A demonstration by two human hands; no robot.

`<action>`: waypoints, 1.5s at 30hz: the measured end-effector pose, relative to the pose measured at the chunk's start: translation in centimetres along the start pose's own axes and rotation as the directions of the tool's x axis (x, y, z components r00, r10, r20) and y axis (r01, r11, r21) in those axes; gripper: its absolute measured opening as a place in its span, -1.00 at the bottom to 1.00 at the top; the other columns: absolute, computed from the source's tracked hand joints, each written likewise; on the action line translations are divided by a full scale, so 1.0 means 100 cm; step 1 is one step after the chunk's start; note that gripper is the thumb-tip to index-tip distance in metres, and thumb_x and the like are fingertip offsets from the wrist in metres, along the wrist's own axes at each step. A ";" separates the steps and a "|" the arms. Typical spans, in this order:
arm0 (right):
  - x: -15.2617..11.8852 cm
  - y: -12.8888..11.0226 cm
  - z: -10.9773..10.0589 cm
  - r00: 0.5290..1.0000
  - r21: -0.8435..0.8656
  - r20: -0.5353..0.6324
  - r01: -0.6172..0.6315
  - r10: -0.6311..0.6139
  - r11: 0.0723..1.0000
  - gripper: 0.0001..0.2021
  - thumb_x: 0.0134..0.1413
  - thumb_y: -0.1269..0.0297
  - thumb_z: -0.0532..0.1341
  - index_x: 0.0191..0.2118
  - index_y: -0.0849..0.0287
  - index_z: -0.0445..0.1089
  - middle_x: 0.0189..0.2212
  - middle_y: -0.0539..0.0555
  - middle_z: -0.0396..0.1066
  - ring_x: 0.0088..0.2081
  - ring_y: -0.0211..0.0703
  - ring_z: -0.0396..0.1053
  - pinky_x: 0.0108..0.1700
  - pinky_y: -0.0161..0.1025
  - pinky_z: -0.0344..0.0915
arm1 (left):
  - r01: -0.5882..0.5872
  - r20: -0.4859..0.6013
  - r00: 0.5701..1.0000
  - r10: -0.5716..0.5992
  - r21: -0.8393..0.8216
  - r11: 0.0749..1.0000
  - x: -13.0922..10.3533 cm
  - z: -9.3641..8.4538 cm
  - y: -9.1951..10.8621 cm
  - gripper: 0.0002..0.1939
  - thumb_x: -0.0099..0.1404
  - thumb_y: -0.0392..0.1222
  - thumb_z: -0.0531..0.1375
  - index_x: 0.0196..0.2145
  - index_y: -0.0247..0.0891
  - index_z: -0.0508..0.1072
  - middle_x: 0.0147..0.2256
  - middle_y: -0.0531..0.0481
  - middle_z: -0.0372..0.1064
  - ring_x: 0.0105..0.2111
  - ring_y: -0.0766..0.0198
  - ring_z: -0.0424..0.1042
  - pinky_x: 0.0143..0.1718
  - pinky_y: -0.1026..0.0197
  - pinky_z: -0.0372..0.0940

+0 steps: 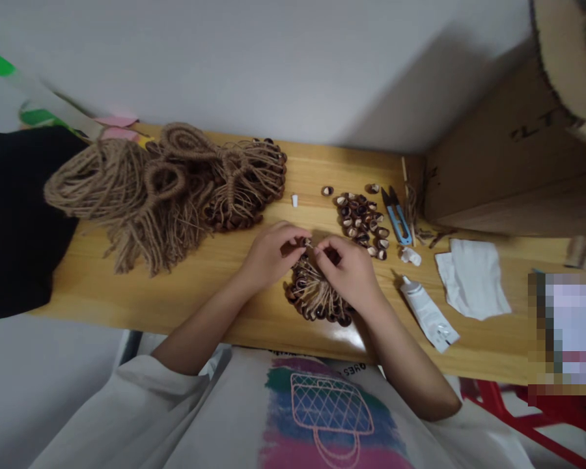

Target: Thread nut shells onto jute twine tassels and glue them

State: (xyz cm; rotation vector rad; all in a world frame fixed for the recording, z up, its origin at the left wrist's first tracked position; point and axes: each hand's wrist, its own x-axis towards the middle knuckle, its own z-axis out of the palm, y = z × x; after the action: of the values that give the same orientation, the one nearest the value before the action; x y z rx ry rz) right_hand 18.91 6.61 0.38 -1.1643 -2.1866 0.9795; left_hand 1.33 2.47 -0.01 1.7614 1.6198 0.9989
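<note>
My left hand (275, 253) pinches a small brown nut shell between thumb and fingertips. Close against it, my right hand (350, 268) has thumb and forefinger pressed together on a thin twine end that seems to meet the shell. Below both hands lies a bundle of twine strands tipped with dark shells (317, 296), fanned out on the table and partly covered by my right hand. To the right of the hands is a cluster of loose cut shells (361, 218), brown with pale patches. A white squeezed tube (428, 314) lies near my right forearm, its nozzle pointing up-left.
Blue-handled thread snips (397, 218) lie beyond the shells, by a cardboard box (508, 156). White tissue (476, 279) and a blurred-out object sit rightward. A small white cap (295, 200) stands mid-table. Coiled twine (97, 176) and a finished-looking shell bundle (244, 182) fill the left.
</note>
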 end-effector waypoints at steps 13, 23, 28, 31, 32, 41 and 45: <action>0.000 -0.001 0.000 1.000 0.011 -0.013 -0.014 0.014 1.000 -0.84 0.10 0.32 0.10 -0.39 0.25 0.38 -0.44 0.00 0.39 -0.40 -0.31 0.29 -0.29 -0.38 0.09 | -0.037 -0.003 0.999 0.037 -0.028 0.999 -0.001 0.001 -0.001 -0.75 0.16 -0.44 0.22 -0.19 -0.29 0.52 -0.33 -0.02 0.50 -0.34 0.28 0.45 -0.23 0.21 0.36; 0.000 -0.005 -0.002 0.999 -0.001 0.005 -0.041 0.041 0.999 -0.84 0.11 0.32 0.09 -0.39 0.25 0.37 -0.43 0.02 0.40 -0.39 -0.29 0.29 -0.29 -0.37 0.10 | -0.051 0.020 0.998 0.051 -0.012 0.999 -0.001 -0.003 0.004 -0.78 0.19 -0.41 0.22 -0.19 -0.27 0.51 -0.27 -0.04 0.53 -0.26 0.23 0.48 -0.18 0.17 0.38; 0.000 -0.004 -0.001 1.000 0.006 -0.001 -0.028 0.028 1.000 -0.85 0.11 0.33 0.10 -0.38 0.25 0.38 -0.42 0.01 0.40 -0.36 -0.29 0.31 -0.28 -0.38 0.11 | -0.059 0.024 0.998 0.060 -0.010 0.998 -0.001 -0.002 0.004 -0.79 0.19 -0.41 0.23 -0.20 -0.27 0.52 -0.26 -0.05 0.53 -0.24 0.21 0.49 -0.16 0.16 0.38; 0.000 -0.004 -0.001 1.000 0.011 0.000 -0.022 0.022 1.000 -0.85 0.10 0.34 0.10 -0.38 0.25 0.38 -0.41 0.00 0.40 -0.36 -0.30 0.32 -0.27 -0.38 0.11 | -0.062 0.026 0.998 0.062 -0.010 0.998 -0.001 -0.002 0.004 -0.80 0.20 -0.40 0.23 -0.20 -0.27 0.53 -0.26 -0.06 0.53 -0.24 0.20 0.49 -0.16 0.16 0.38; 0.000 -0.003 -0.001 1.000 0.012 0.000 -0.021 0.021 1.000 -0.85 0.10 0.34 0.10 -0.38 0.25 0.38 -0.41 0.00 0.40 -0.36 -0.30 0.32 -0.27 -0.39 0.11 | -0.064 0.025 0.998 0.064 -0.012 0.998 -0.001 -0.002 0.004 -0.80 0.20 -0.40 0.23 -0.20 -0.28 0.53 -0.26 -0.07 0.53 -0.24 0.20 0.49 -0.17 0.16 0.38; 0.000 -0.003 -0.001 0.999 0.008 0.000 -0.038 0.038 0.999 -0.87 0.11 0.35 0.12 -0.38 0.25 0.38 -0.41 0.00 0.40 -0.37 -0.29 0.32 -0.27 -0.38 0.12 | -0.094 0.019 0.995 0.094 0.004 0.996 0.000 -0.002 0.003 -0.79 0.19 -0.40 0.24 -0.19 -0.29 0.54 -0.27 -0.07 0.53 -0.26 0.20 0.49 -0.17 0.15 0.38; 0.000 -0.003 -0.001 0.999 0.006 0.007 -0.042 0.042 0.999 -0.88 0.10 0.37 0.13 -0.38 0.25 0.38 -0.42 -0.01 0.40 -0.36 -0.29 0.33 -0.26 -0.39 0.12 | -0.109 0.023 0.994 0.109 0.000 0.994 0.000 -0.002 0.003 -0.80 0.20 -0.39 0.24 -0.20 -0.27 0.54 -0.26 -0.08 0.53 -0.24 0.21 0.49 -0.17 0.16 0.39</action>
State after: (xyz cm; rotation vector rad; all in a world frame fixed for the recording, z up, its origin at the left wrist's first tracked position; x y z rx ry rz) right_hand 18.82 6.47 0.70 -1.2102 -2.1713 1.0077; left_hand 1.35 2.39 0.33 1.8721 1.5245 1.0239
